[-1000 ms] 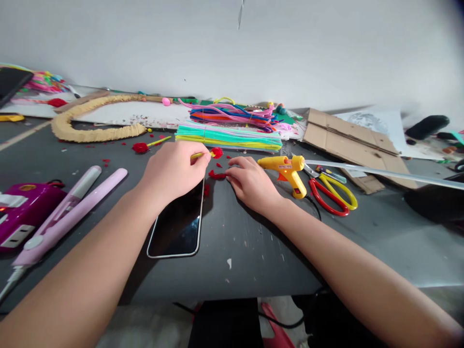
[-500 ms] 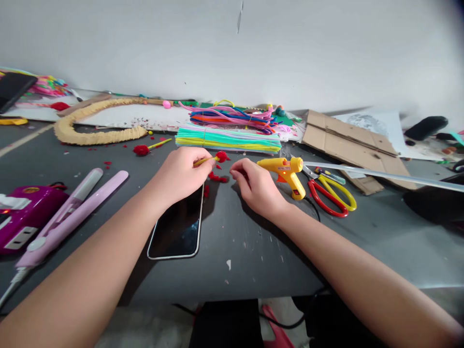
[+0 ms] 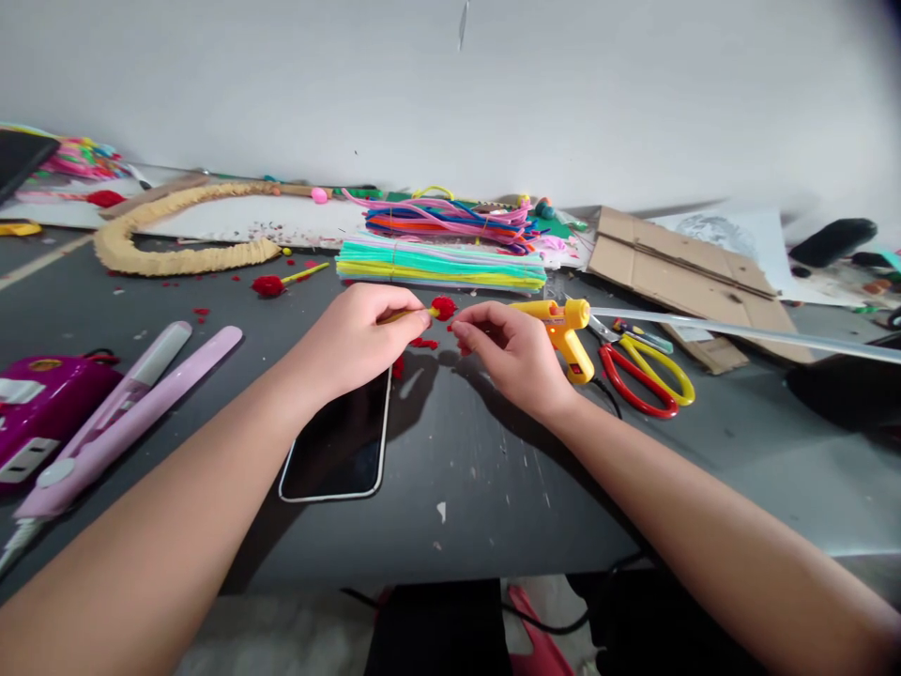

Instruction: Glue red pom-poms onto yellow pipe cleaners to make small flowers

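Pinched in my left hand [image 3: 373, 333] is the yellow stem of a small red pipe-cleaner flower [image 3: 443, 308], its head pointing right. My right hand [image 3: 513, 352] is closed, thumb and fingertips together just right of the flower head; what they hold, if anything, is too small to make out. A yellow glue gun [image 3: 567, 333] lies just behind my right hand, partly covered by it. Red scraps [image 3: 423, 344] are scattered on the grey table below the flower. A black-screened phone [image 3: 338, 446] lies under my left wrist.
Behind my hands lie bundled pipe cleaners [image 3: 440, 263] and another red flower [image 3: 268, 285]. Scissors [image 3: 640, 380] and cardboard [image 3: 682, 272] are at right. A pink hair straightener [image 3: 147, 413] and a purple power box [image 3: 53, 413] sit at left; a tan curved piece [image 3: 190, 263] lies behind.
My left hand has moved the flower slightly right, and the gap between its head and my right fingertips has narrowed. The view has shifted a little.
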{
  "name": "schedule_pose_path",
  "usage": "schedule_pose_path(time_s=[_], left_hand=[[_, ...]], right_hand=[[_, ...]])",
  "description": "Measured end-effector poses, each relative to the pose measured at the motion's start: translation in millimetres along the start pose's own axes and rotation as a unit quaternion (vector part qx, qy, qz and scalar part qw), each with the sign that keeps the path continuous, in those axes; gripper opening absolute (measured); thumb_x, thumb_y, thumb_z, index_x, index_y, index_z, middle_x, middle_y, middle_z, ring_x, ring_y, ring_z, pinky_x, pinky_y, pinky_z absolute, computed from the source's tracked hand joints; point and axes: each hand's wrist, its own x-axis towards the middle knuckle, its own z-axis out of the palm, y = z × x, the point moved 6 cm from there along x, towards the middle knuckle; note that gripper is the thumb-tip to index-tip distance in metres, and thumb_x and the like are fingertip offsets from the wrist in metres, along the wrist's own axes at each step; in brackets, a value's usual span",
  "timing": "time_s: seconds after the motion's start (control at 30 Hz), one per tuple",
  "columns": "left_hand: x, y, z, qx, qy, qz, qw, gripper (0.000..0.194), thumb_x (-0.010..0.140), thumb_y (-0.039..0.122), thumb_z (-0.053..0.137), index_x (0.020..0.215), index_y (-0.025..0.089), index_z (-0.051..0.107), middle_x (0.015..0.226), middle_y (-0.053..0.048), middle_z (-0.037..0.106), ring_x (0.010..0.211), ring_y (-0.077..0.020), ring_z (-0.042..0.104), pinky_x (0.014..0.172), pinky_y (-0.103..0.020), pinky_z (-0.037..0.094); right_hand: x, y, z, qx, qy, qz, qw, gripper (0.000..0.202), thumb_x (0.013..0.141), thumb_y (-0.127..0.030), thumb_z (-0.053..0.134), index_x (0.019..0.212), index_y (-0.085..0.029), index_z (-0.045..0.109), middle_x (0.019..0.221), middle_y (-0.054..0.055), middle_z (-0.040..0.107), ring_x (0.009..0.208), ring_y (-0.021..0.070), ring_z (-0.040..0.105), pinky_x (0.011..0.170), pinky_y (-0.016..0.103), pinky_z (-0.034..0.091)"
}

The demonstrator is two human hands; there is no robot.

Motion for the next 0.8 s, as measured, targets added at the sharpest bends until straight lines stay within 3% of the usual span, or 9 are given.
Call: schedule_pose_path(time_s=[0.27,0.43,0.6,0.8], left_hand=[[-2,3,1.1,0.003,-0.008,-0.007,1.0,0.027,0.088,0.042,0.059,0.075,0.021,0.068,0.062,0.001,0.054,0.058,-0.0137,0.046,0.053,-0.029,0.03],[-2,3,6.4,-0.068,-0.018,-0.029,0.997,0.03,0.087,0.047,0.061,0.079,0.02,0.07,0.066,-0.001,0.058,0.058,-0.0137,0.048,0.053,-0.029,0.031],[-4,5,12.3,-0.138,-0.03,-0.042,0.989,0.031,0.085,0.05,0.067,0.087,0.02,0.072,0.065,0.0,0.053,0.055,-0.0117,0.043,0.05,-0.027,0.028],[-6,9,13.5,-0.127,-0.04,-0.02,0.991,0.029,0.087,0.049,0.066,0.088,0.02,0.07,0.069,0.0,0.054,0.059,-0.0125,0.045,0.052,-0.027,0.03]], right_hand=[[-1,-5,-4,-0.002,0.026,-0.017,1.0,0.019,0.091,-0.037,0.071,0.09,-0.017,0.069,0.084,0.003,0.07,0.074,0.0138,0.062,0.07,0.029,0.051],[-4,-7,-4,-0.008,0.019,-0.024,0.999,0.022,0.095,-0.04,0.065,0.096,-0.018,0.07,0.084,0.003,0.069,0.075,0.0139,0.061,0.07,0.03,0.05],[-8,-10,-2,0.023,0.023,-0.01,0.999,0.026,0.093,-0.043,0.068,0.092,-0.017,0.069,0.08,0.002,0.068,0.07,0.0121,0.059,0.066,0.028,0.049],[-8,-11,0,0.056,0.019,0.026,0.998,0.034,0.089,-0.051,0.071,0.088,-0.017,0.066,0.074,0.001,0.065,0.064,0.0115,0.056,0.062,0.027,0.047]])
